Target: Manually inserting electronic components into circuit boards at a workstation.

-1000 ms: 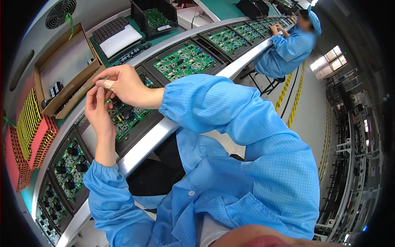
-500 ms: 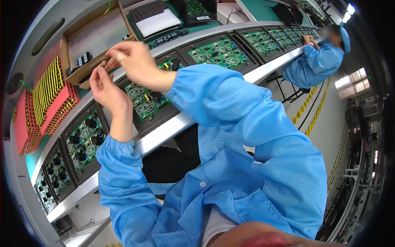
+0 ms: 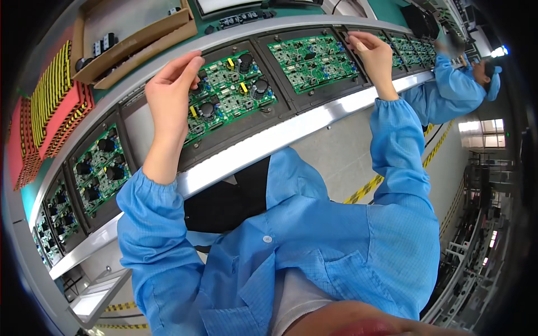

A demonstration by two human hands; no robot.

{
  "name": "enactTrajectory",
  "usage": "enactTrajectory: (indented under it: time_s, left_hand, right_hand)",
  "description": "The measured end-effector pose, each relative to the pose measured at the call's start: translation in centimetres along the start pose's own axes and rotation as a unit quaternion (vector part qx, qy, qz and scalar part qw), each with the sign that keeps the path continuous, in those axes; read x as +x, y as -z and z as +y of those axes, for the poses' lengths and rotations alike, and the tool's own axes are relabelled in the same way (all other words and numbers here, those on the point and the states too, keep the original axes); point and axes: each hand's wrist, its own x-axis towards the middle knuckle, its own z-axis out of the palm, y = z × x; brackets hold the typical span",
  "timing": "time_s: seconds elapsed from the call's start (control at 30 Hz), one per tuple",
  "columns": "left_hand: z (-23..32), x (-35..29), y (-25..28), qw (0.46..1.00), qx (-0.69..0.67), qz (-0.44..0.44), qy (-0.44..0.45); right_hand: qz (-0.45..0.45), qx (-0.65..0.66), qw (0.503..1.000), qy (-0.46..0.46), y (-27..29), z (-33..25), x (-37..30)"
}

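Left hand [image 3: 171,89] hovers with fingers loosely curled and apart, gripping nothing that shows, its fingertips right over the left edge of the middle circuit board [image 3: 227,92]. Right hand [image 3: 371,53] is out at the far end of the next board [image 3: 314,56], fingers pinched close together at that board's corner; whether they hold anything, I cannot tell. Both green boards sit in dark trays on the curved conveyor line [image 3: 263,143], the middle one carrying black capacitors and yellow parts. Up top left, a cardboard box [image 3: 131,39] holds a few small black components. Red and yellow striped stacks [image 3: 53,106] lie far left. More loaded boards [image 3: 98,168] trail down the line. At the far right, a co-worker [image 3: 457,89] in blue leans over the same line.
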Motion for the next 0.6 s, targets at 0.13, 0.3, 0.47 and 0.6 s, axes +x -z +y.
enactTrajectory:
  time_s: [0.13, 0.3, 0.47, 0.6]
  left_hand:
    - [0.1, -1.1, -0.4, 0.998, 0.057, -0.02, -0.006]
    - [0.4, -2.0, -1.1, 0.992, 0.117, -0.036, -0.025]
    - [0.1, -2.3, -0.9, 0.986, 0.155, -0.057, -0.04]
    - [-0.6, -2.3, -0.3, 0.979, 0.178, -0.07, -0.067]
  right_hand:
    - [-0.04, -0.177, 0.982, 0.058, 1.7, 5.0, 0.0]
    - [-0.058, -0.173, 0.983, -0.016, 2.1, 6.6, -1.1]
    - [-0.05, -0.223, 0.973, -0.036, 1.9, 6.9, -1.9]
    - [-0.042, -0.252, 0.967, -0.015, 1.3, 7.2, -2.3]
